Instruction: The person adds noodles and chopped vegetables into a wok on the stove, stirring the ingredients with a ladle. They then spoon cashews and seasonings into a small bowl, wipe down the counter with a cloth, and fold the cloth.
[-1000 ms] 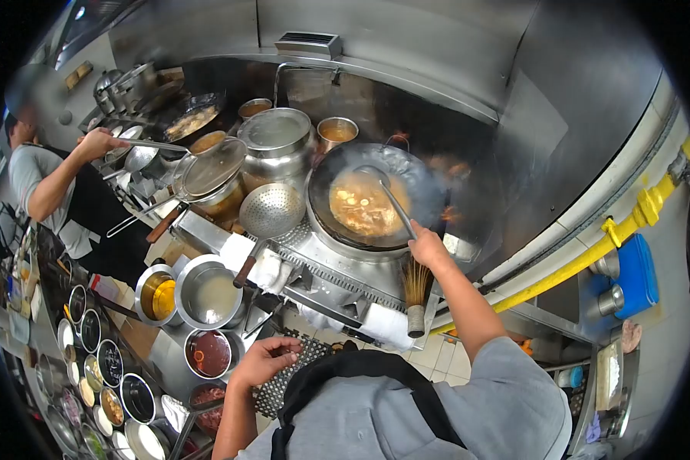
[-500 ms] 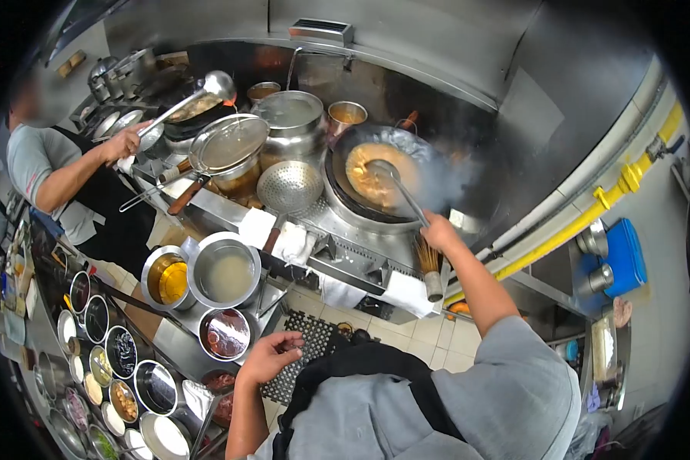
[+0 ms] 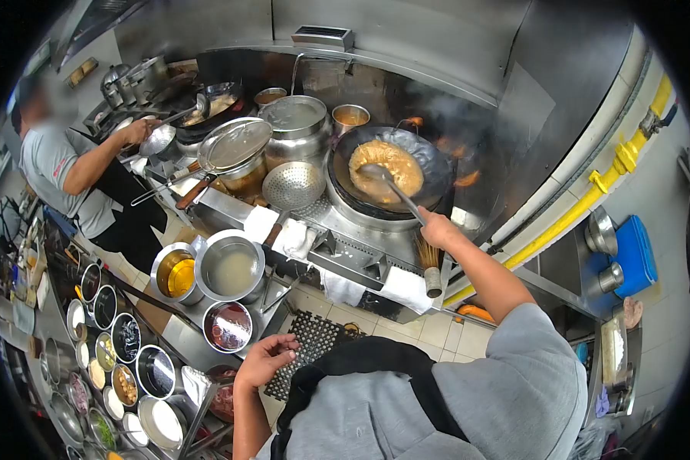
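Observation:
My right hand (image 3: 438,230) is closed around the handle of a ladle (image 3: 401,195). The ladle's bowl rests in bubbling brown sauce or broth (image 3: 391,165), inside a dark wok (image 3: 431,157) on the stove at centre right. What else is in the sauce I cannot make out. My left hand (image 3: 265,360) hangs in front of my body with nothing in it, its fingers loosely bent and the thumb apart. Nearest to it is a steel pot of dark red liquid (image 3: 228,327). A bamboo brush (image 3: 429,268) stands just below my right hand.
A perforated strainer (image 3: 293,186) and a mesh strainer (image 3: 238,144) lie left of the wok. Pots of yellow oil (image 3: 180,277) and cloudy liquid (image 3: 234,272) stand before them. Several ingredient containers (image 3: 126,337) line the lower left. A co-worker (image 3: 73,172) uses another ladle at the far-left wok.
My ladle has shifted slightly left in the wok, and the steam has thinned. My left hand stays nearly still. The co-worker's ladle has come down from mid-air to the far-left wok.

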